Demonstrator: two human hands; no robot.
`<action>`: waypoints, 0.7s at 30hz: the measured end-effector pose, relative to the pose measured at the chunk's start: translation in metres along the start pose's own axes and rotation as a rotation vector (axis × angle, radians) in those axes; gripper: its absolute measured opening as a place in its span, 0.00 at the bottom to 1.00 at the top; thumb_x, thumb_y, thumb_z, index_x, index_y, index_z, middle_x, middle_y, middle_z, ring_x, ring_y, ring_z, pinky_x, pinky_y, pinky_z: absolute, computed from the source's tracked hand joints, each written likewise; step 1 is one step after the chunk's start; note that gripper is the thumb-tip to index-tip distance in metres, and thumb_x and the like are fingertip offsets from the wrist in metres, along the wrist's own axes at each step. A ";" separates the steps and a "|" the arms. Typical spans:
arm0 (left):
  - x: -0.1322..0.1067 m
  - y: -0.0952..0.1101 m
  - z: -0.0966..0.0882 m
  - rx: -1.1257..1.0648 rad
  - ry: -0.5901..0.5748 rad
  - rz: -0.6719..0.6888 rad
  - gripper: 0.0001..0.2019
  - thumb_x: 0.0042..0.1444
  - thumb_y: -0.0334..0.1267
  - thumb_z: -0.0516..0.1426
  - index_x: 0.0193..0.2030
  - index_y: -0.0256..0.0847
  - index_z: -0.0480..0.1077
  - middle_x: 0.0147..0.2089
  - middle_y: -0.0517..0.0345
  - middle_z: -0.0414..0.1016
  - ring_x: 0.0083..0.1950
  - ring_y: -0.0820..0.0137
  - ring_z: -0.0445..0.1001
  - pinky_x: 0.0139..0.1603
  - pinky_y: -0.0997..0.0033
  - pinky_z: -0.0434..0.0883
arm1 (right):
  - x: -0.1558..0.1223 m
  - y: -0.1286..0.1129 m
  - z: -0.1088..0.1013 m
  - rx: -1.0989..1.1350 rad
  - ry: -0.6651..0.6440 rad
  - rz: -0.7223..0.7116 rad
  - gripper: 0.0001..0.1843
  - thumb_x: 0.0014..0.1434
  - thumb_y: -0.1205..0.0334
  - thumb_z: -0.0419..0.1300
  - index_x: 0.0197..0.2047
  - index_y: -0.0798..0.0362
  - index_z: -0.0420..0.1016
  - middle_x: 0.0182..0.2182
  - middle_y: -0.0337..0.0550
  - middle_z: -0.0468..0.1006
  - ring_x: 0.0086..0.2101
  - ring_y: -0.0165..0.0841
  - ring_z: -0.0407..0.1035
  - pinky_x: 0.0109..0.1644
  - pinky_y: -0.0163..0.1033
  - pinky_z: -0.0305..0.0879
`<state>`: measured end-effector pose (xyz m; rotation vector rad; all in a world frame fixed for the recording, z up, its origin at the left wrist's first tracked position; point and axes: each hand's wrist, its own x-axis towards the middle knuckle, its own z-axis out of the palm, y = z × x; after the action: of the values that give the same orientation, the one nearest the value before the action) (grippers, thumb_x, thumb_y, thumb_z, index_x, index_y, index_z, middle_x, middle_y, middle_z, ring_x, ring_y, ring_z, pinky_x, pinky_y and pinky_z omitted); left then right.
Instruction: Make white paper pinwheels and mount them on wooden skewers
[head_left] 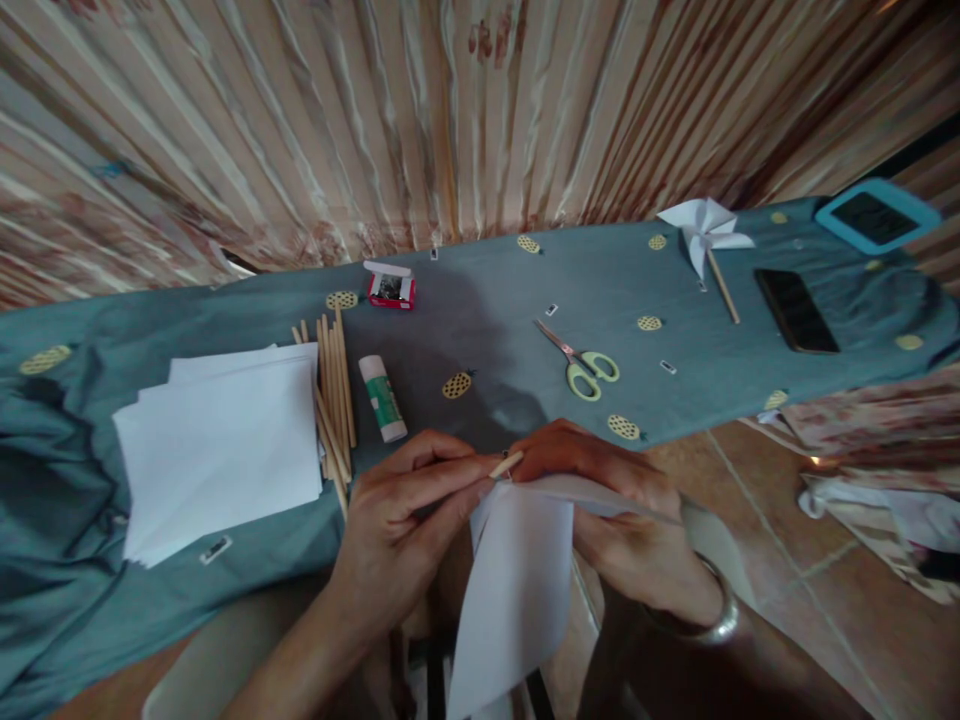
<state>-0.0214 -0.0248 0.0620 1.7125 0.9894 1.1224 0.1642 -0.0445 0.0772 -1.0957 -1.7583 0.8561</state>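
Note:
Near the table's front edge, both of my hands are closed together around a white paper pinwheel [525, 580] and a short visible end of a wooden stick [507, 464]. My left hand [416, 510] pinches the stick at its end, its fingertips against the paper. My right hand [607, 500] grips the pinwheel from the other side, with paper lying over its fingers. A large curved paper blade hangs down between the wrists. Something thin shows just under the stick's tip, too small to make out. Most of the stick is hidden.
On the cloth-covered table [495, 300] lie a paper stack [225, 450], several wooden sticks [337, 380], a glue stick [382, 398], an open red box [391, 288] and scissors [581, 362]. Farther right are another pinwheel [706, 232], a phone [796, 310] and a blue-framed device [876, 215].

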 end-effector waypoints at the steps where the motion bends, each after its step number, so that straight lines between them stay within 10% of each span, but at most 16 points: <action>1: 0.000 0.001 0.000 0.022 -0.003 0.025 0.12 0.55 0.28 0.60 0.43 0.48 0.79 0.33 0.58 0.78 0.33 0.75 0.75 0.31 0.79 0.72 | -0.001 0.000 0.001 0.012 0.007 0.004 0.12 0.56 0.74 0.55 0.39 0.51 0.75 0.34 0.43 0.80 0.37 0.33 0.75 0.41 0.39 0.72; 21: -0.004 0.002 0.000 0.126 -0.047 0.061 0.14 0.58 0.27 0.58 0.47 0.47 0.77 0.36 0.58 0.77 0.35 0.75 0.76 0.33 0.79 0.73 | -0.006 0.005 0.006 0.087 0.068 0.082 0.07 0.57 0.69 0.59 0.37 0.50 0.76 0.33 0.42 0.79 0.35 0.34 0.74 0.38 0.41 0.72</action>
<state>-0.0227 -0.0291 0.0628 1.8728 1.0028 1.0724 0.1620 -0.0488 0.0690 -1.1333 -1.6151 0.9259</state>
